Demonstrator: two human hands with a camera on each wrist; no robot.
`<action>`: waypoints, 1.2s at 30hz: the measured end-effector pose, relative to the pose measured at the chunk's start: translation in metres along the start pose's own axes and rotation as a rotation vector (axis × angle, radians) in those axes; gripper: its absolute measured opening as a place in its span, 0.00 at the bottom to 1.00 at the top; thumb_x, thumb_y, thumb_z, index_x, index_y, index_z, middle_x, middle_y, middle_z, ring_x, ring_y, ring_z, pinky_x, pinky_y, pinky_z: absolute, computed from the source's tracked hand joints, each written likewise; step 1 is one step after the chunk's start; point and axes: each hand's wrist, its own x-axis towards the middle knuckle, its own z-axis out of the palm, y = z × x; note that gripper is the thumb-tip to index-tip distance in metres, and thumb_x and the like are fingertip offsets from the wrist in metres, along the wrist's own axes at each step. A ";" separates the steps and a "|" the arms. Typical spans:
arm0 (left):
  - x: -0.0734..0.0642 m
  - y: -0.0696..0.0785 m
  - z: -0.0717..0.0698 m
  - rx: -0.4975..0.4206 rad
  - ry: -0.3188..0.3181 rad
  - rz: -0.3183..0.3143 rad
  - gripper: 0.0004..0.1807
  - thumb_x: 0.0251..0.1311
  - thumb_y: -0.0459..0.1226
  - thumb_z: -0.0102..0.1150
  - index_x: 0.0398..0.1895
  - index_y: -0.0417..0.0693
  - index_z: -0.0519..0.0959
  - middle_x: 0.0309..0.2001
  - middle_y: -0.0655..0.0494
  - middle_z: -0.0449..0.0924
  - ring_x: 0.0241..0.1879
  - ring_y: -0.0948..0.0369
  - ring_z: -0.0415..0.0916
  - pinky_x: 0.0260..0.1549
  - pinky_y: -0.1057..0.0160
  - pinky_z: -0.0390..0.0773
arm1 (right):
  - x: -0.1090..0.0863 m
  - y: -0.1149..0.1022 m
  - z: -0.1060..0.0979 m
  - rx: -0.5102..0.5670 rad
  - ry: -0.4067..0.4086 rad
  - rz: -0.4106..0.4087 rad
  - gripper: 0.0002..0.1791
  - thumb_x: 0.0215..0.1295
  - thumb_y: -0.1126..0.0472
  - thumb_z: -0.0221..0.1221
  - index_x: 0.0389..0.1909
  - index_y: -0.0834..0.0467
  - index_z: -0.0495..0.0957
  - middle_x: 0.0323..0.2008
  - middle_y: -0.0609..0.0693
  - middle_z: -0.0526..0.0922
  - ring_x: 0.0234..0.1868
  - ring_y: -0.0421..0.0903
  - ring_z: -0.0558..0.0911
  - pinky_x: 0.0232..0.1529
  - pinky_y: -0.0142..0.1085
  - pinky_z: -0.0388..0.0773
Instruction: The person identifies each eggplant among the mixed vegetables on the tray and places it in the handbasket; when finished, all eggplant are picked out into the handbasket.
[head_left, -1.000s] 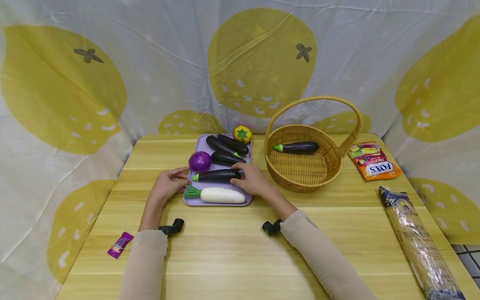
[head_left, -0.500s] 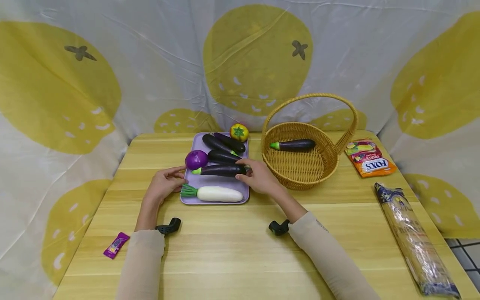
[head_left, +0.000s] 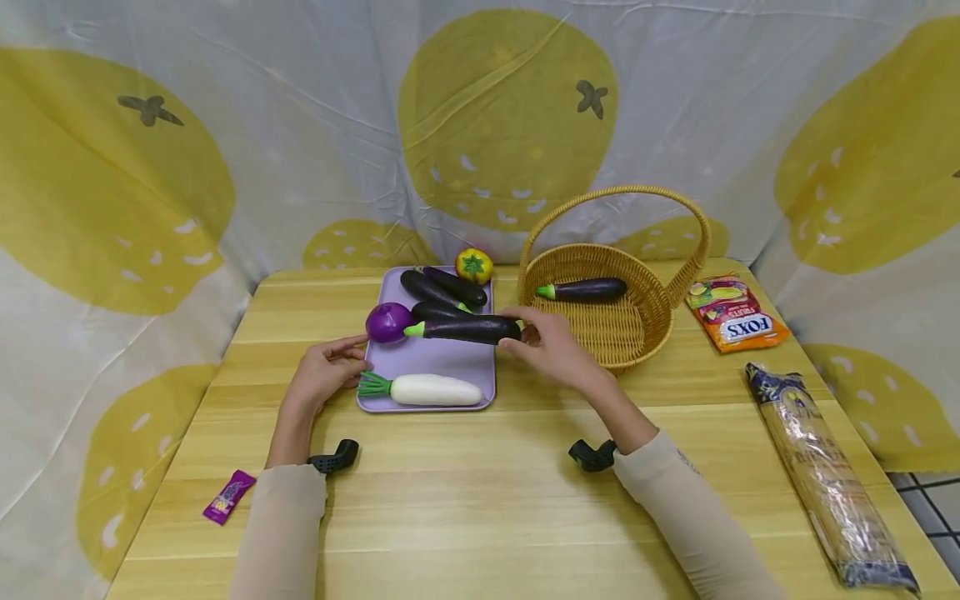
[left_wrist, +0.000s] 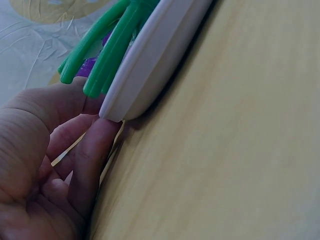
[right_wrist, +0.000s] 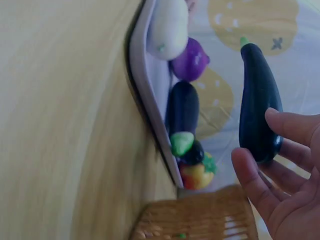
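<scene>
My right hand [head_left: 553,346] grips an eggplant [head_left: 468,329] by its thick dark end, its green tip pointing left; the right wrist view shows this eggplant [right_wrist: 259,100] raised above the level of the tray. With thumb and fingers, my left hand [head_left: 324,372] holds the left edge of a lilac tray [head_left: 427,358]. Seen from the left wrist, the thumb is right at the tray's rim [left_wrist: 145,65]. On the tray lie a white radish [head_left: 435,390] with green leaves, a purple onion [head_left: 388,322] and several more eggplants [head_left: 431,290], partly covered by the held one.
To the tray's right stands a tall-handled wicker basket [head_left: 600,333] with one eggplant [head_left: 588,290] inside. A yellow-red pepper [head_left: 474,265] sits at the tray's back corner. Farther right lie a candy bag [head_left: 735,315] and a long clear-wrapped package [head_left: 832,483]; a small purple packet [head_left: 229,497] lies front left.
My right hand has lifted the eggplant off the tray and carried it up and to the right, toward the basket. The left hand stays at the tray's edge.
</scene>
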 end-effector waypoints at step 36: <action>0.004 -0.004 -0.001 -0.020 -0.008 -0.009 0.33 0.61 0.28 0.69 0.72 0.41 0.73 0.42 0.55 0.80 0.30 0.71 0.80 0.32 0.69 0.87 | -0.051 0.069 -0.112 -0.156 0.123 0.137 0.26 0.75 0.56 0.61 0.71 0.55 0.72 0.62 0.65 0.77 0.49 0.61 0.84 0.46 0.52 0.84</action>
